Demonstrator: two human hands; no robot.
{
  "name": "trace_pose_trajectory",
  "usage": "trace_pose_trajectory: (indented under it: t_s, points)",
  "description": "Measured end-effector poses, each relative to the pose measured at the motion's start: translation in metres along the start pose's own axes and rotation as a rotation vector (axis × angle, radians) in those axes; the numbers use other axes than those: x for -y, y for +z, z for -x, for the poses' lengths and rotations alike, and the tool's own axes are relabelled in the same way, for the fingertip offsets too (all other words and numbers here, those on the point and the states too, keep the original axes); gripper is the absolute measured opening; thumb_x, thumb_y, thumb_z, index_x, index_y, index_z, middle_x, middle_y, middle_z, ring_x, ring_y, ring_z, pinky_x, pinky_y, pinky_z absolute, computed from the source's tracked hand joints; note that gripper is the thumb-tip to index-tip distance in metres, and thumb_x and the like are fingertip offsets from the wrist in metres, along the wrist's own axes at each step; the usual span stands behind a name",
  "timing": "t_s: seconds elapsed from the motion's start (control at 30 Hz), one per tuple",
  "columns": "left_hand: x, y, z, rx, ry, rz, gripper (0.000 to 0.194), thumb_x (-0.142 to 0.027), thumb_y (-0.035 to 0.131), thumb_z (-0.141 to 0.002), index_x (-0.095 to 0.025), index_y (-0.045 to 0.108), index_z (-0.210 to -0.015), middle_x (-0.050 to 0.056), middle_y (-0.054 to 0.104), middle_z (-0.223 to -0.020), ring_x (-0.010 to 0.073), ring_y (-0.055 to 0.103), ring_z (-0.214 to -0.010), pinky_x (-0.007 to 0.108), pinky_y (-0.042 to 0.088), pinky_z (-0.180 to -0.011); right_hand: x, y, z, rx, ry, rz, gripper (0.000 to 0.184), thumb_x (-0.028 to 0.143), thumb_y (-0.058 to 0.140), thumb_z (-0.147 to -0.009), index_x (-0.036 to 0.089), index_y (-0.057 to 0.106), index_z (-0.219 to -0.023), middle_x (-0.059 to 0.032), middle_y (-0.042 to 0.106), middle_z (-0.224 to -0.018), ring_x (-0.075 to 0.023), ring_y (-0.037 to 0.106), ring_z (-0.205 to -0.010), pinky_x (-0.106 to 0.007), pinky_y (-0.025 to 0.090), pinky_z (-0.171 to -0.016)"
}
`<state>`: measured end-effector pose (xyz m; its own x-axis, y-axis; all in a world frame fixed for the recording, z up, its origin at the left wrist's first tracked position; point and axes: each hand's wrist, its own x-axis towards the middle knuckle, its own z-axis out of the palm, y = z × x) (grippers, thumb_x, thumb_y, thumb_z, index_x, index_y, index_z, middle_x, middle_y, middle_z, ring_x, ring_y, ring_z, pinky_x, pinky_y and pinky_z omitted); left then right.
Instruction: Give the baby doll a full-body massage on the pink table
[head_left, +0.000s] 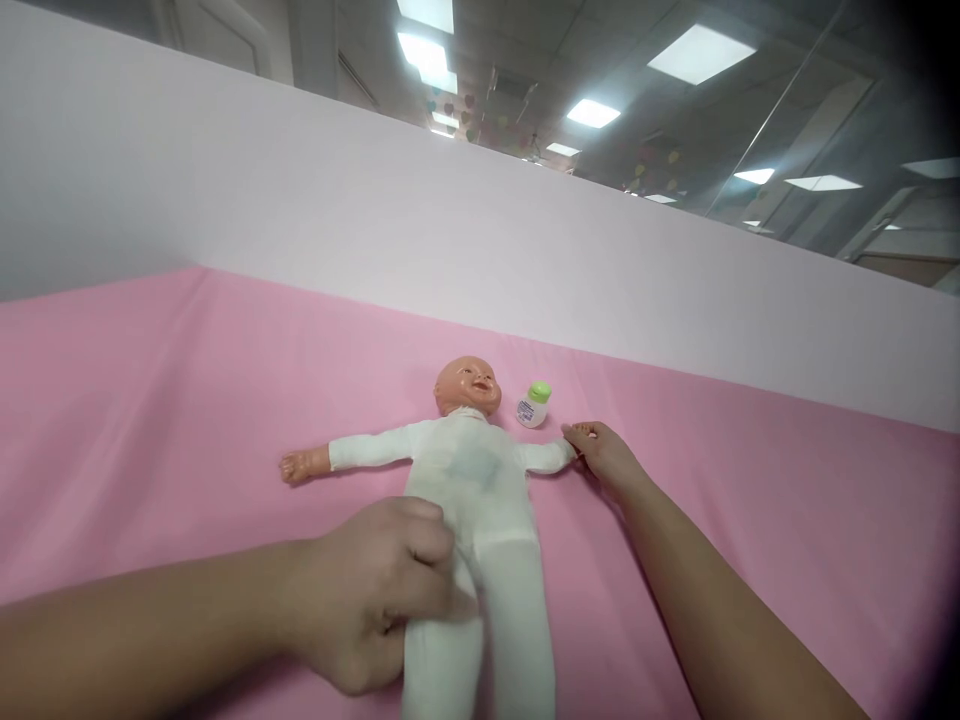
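A baby doll (472, 480) in a white suit lies on its back on the pink sheet (150, 400), arms spread, head toward the far wall. My left hand (375, 590) is closed on the doll's hip and upper leg, fingers gripping the white fabric. Over at the doll's outstretched arm, my right hand (604, 455) pinches the small hand at the sleeve's end. A small white bottle with a green cap (533, 405) stands just beside the doll's head, close to my right hand.
A pale pink wall panel (450, 220) rises behind the sheet. Above it show ceiling lights (697, 52) and hanging decorations. The pink sheet stretches wide to the left and right of the doll.
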<state>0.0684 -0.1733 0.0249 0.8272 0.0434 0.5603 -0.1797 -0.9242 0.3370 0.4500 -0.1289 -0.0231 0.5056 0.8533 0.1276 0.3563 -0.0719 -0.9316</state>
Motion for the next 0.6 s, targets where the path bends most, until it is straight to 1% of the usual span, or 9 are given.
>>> trace_pose_trajectory:
  t_s: [0.07, 0.1, 0.17, 0.23, 0.33, 0.4, 0.47, 0.53, 0.6]
  points:
    - [0.007, -0.003, 0.003, -0.116, -0.047, 0.014, 0.041, -0.018, 0.064, -0.085, -0.027, 0.068, -0.125, 0.005, 0.064, -0.083, 0.0184, 0.062, -0.07, 0.032, 0.053, -0.066, 0.008, 0.007, 0.008, 0.009, -0.032, -0.153, 0.055, 0.056, 0.08, -0.077, 0.019, 0.062, -0.113, -0.0012, 0.07, -0.075, -0.0168, 0.06, -0.058, -0.029, 0.049, -0.053]
    - [0.011, -0.004, 0.004, -0.168, -0.091, 0.006, 0.043, -0.016, 0.063, -0.087, -0.027, 0.069, -0.127, 0.006, 0.065, -0.087, 0.0178, 0.063, -0.074, 0.03, 0.053, -0.067, 0.012, 0.012, 0.014, 0.019, -0.081, -0.209, 0.057, 0.055, 0.079, -0.078, 0.021, 0.059, -0.119, -0.0028, 0.072, -0.084, -0.0177, 0.063, -0.065, -0.03, 0.053, -0.058]
    - [0.024, -0.007, 0.008, -0.237, -0.225, -0.035, 0.043, -0.015, 0.061, -0.09, -0.028, 0.07, -0.13, 0.006, 0.066, -0.095, 0.0166, 0.066, -0.081, 0.027, 0.055, -0.07, 0.022, 0.023, 0.027, 0.044, -0.234, -0.266, 0.056, 0.052, 0.079, -0.081, 0.022, 0.058, -0.123, -0.0066, 0.074, -0.102, -0.0199, 0.068, -0.081, -0.034, 0.058, -0.07]
    - [0.038, -0.01, 0.011, -0.257, -0.392, -0.071, 0.042, -0.015, 0.06, -0.091, -0.029, 0.072, -0.13, 0.005, 0.067, -0.099, 0.0155, 0.067, -0.082, 0.026, 0.055, -0.072, 0.029, 0.035, 0.041, 0.099, -0.361, -0.222, 0.048, 0.049, 0.077, -0.085, 0.023, 0.062, -0.122, -0.0086, 0.072, -0.113, -0.0219, 0.069, -0.091, -0.038, 0.059, -0.079]
    - [0.055, -0.015, 0.012, -0.213, -0.577, -0.07, 0.041, -0.014, 0.06, -0.089, -0.03, 0.076, -0.124, 0.002, 0.07, -0.099, 0.015, 0.069, -0.084, 0.024, 0.055, -0.073, 0.036, 0.051, 0.058, 0.196, -0.54, 0.028, 0.035, 0.043, 0.067, -0.094, 0.03, 0.068, -0.126, -0.0068, 0.072, -0.121, -0.0239, 0.068, -0.1, -0.044, 0.057, -0.091]
    - [0.06, -0.016, 0.01, -0.169, -0.602, -0.056, 0.036, -0.014, 0.061, -0.088, -0.029, 0.079, -0.115, 0.001, 0.07, -0.095, 0.0154, 0.069, -0.085, 0.023, 0.055, -0.074, 0.038, 0.057, 0.064, 0.255, -0.718, 0.218, 0.033, 0.036, 0.063, -0.097, 0.034, 0.069, -0.13, -0.0046, 0.07, -0.128, -0.0265, 0.064, -0.114, -0.05, 0.052, -0.103]
    - [0.063, -0.016, 0.007, -0.155, -0.585, -0.046, 0.032, -0.015, 0.061, -0.088, -0.027, 0.08, -0.111, 0.001, 0.071, -0.094, 0.0153, 0.069, -0.085, 0.022, 0.054, -0.074, 0.04, 0.06, 0.066, 0.298, -0.88, 0.346, 0.038, 0.027, 0.058, -0.098, 0.036, 0.066, -0.135, -0.003, 0.068, -0.134, -0.0273, 0.058, -0.125, -0.051, 0.045, -0.112]
    - [0.064, -0.016, 0.007, -0.152, -0.562, -0.041, 0.032, -0.016, 0.061, -0.089, -0.027, 0.08, -0.112, 0.001, 0.071, -0.094, 0.0149, 0.068, -0.085, 0.022, 0.053, -0.075, 0.041, 0.061, 0.066, 0.338, -0.944, 0.403, 0.045, 0.018, 0.052, -0.098, 0.036, 0.064, -0.138, -0.0025, 0.065, -0.138, -0.0261, 0.056, -0.127, -0.05, 0.044, -0.112]
    - [0.064, -0.014, 0.007, -0.164, -0.549, -0.046, 0.034, -0.016, 0.06, -0.091, -0.029, 0.079, -0.117, 0.001, 0.071, -0.095, 0.0144, 0.068, -0.086, 0.022, 0.053, -0.076, 0.041, 0.06, 0.066, 0.357, -0.924, 0.419, 0.049, 0.014, 0.049, -0.097, 0.035, 0.064, -0.138, -0.0027, 0.065, -0.137, -0.0254, 0.056, -0.126, -0.049, 0.045, -0.111]
